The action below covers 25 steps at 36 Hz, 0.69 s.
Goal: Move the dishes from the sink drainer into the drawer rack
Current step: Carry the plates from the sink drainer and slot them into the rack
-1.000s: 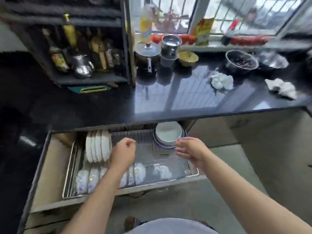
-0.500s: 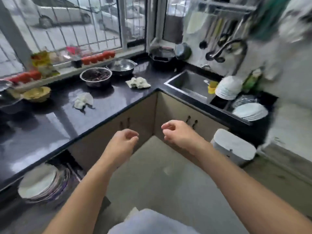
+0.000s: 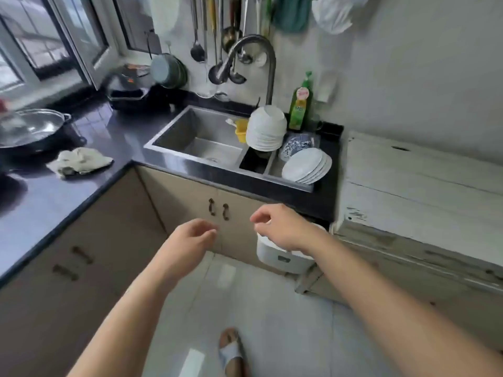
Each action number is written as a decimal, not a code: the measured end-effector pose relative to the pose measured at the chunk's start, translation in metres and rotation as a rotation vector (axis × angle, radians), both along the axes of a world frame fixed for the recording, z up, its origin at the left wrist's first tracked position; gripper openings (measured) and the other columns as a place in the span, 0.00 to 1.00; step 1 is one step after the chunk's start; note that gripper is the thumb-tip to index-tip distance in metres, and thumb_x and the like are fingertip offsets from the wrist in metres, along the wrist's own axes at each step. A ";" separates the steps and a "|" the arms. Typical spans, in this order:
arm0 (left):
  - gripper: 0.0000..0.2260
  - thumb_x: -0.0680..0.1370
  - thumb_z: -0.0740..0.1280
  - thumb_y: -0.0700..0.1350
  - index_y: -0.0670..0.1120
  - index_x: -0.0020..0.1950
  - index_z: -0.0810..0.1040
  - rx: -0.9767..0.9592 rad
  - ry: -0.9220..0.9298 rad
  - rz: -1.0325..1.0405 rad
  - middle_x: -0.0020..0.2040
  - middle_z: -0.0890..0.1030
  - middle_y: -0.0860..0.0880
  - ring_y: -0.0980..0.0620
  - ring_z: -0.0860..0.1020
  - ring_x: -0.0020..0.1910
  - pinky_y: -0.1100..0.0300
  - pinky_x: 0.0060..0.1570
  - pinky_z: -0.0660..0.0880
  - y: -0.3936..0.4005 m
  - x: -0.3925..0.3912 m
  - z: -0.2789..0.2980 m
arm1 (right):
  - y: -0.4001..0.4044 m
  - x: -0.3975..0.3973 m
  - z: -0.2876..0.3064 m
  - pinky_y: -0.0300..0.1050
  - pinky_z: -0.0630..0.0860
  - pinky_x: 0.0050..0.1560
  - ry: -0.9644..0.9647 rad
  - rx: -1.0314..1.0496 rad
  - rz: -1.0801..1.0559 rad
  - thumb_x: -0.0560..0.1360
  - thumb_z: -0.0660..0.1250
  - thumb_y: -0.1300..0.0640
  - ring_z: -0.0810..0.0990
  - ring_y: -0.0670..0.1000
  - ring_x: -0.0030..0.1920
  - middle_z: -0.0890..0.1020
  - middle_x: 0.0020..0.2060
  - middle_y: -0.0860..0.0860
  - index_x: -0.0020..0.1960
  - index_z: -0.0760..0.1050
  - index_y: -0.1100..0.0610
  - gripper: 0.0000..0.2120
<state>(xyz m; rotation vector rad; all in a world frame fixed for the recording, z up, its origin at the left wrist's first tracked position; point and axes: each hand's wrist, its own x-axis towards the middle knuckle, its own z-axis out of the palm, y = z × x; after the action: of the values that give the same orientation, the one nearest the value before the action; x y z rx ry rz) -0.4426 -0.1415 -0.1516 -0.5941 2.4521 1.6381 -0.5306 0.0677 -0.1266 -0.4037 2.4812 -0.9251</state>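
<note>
Empty hands (image 3: 190, 236) before cabinet doors (image 3: 217, 210), bin (image 3: 283, 257) under right.

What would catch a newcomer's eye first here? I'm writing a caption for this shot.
Two bare forearms reach in from below, the left hand and right hand empty with loosely curled fingers, in front of the cabinet doors. Beyond them, at the right end of the steel sink, sits an upturned stack of white bowls and a leaning stack of white plates. A curved faucet arches above.
</note>
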 end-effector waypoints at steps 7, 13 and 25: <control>0.06 0.82 0.66 0.45 0.51 0.53 0.83 0.001 -0.009 -0.087 0.49 0.86 0.48 0.47 0.84 0.51 0.48 0.55 0.79 0.041 -0.121 -0.004 | 0.045 -0.099 -0.013 0.42 0.80 0.48 -0.028 0.000 -0.090 0.80 0.65 0.55 0.80 0.44 0.50 0.82 0.54 0.42 0.62 0.79 0.47 0.12; 0.06 0.83 0.65 0.48 0.53 0.57 0.80 -0.076 -0.105 -0.251 0.48 0.83 0.55 0.51 0.82 0.48 0.53 0.50 0.78 0.087 -0.185 -0.009 | 0.137 -0.144 -0.053 0.32 0.71 0.43 -0.099 0.086 -0.199 0.81 0.65 0.57 0.77 0.38 0.42 0.80 0.47 0.40 0.59 0.79 0.51 0.09; 0.08 0.83 0.64 0.47 0.53 0.60 0.80 -0.039 -0.221 0.046 0.56 0.83 0.56 0.55 0.82 0.51 0.54 0.56 0.78 0.151 -0.260 -0.033 | 0.164 -0.272 -0.129 0.47 0.72 0.69 -0.120 0.377 0.312 0.82 0.64 0.55 0.75 0.51 0.66 0.76 0.66 0.50 0.67 0.77 0.50 0.15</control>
<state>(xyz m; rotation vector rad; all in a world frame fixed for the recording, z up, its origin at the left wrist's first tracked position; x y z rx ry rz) -0.7028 0.0098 -0.1850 -0.7969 2.3312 1.4558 -0.8023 0.2319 -0.2555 -0.5645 2.3249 -0.3372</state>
